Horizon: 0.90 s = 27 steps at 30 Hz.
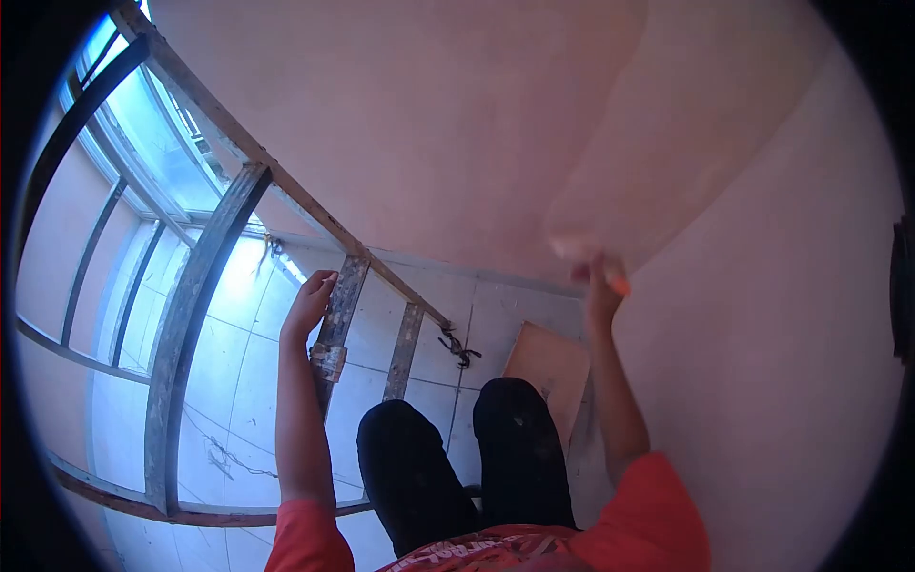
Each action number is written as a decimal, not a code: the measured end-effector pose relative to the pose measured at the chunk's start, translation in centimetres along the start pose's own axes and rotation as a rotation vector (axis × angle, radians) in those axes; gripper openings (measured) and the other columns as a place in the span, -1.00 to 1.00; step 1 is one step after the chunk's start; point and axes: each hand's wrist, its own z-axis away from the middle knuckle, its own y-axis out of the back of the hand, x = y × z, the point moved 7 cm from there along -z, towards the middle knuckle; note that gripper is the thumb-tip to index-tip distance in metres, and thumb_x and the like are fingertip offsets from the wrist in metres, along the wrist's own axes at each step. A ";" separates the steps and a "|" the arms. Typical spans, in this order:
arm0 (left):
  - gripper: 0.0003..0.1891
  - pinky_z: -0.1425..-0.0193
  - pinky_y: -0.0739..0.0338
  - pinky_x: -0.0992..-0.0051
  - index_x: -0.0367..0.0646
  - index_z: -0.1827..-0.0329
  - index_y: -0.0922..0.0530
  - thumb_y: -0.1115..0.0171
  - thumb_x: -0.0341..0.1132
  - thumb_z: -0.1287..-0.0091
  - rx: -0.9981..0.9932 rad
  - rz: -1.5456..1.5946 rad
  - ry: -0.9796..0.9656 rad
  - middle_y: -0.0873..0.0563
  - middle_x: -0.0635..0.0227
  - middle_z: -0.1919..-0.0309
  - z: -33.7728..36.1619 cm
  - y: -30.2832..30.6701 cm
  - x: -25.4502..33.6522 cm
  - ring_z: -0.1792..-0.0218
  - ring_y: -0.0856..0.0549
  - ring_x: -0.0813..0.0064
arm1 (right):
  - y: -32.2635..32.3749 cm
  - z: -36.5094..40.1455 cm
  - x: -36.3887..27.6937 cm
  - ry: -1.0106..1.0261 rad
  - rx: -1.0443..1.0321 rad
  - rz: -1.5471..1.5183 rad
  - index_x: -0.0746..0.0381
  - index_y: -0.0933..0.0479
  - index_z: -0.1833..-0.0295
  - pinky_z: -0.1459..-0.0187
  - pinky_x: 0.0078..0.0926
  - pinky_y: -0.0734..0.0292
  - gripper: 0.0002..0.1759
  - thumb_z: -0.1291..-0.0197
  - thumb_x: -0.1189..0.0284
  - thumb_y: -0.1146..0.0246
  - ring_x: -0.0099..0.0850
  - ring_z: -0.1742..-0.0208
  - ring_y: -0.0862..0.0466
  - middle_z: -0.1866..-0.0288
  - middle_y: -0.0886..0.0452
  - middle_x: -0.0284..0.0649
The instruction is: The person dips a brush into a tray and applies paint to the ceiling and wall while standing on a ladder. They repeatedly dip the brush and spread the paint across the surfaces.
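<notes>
A wooden ladder with paint-spattered rungs stands on my left. My left hand is closed on the edge of one of its rungs, with the fingertips bent over the top. On the other side, my right hand is raised against the pinkish wall, near the corner. It is closed around a tool with an orange handle. Motion smears the hand and the tool, and a pale blurred part reaches toward the wall. What kind of tool it is I cannot make out.
Beneath me is a tiled floor with a brown board by the wall. Dark cord is tied at a ladder leg. Wire lies on the tiles. A bright window is at the upper left. A side wall rises close on the right.
</notes>
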 end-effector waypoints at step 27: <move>-0.62 0.06 -0.65 0.32 -0.24 -0.23 -0.60 -0.18 -0.15 -0.54 0.041 -0.124 0.013 -0.79 -0.01 0.13 -1.5 0.1 -2.6 0.12 -0.78 0.24 | -17.2 -16.5 -27.1 0.510 0.200 -0.273 0.31 -0.59 0.22 0.43 -0.46 -0.51 -0.86 -0.33 0.49 -0.16 -0.46 0.55 -0.62 0.46 -0.66 -0.23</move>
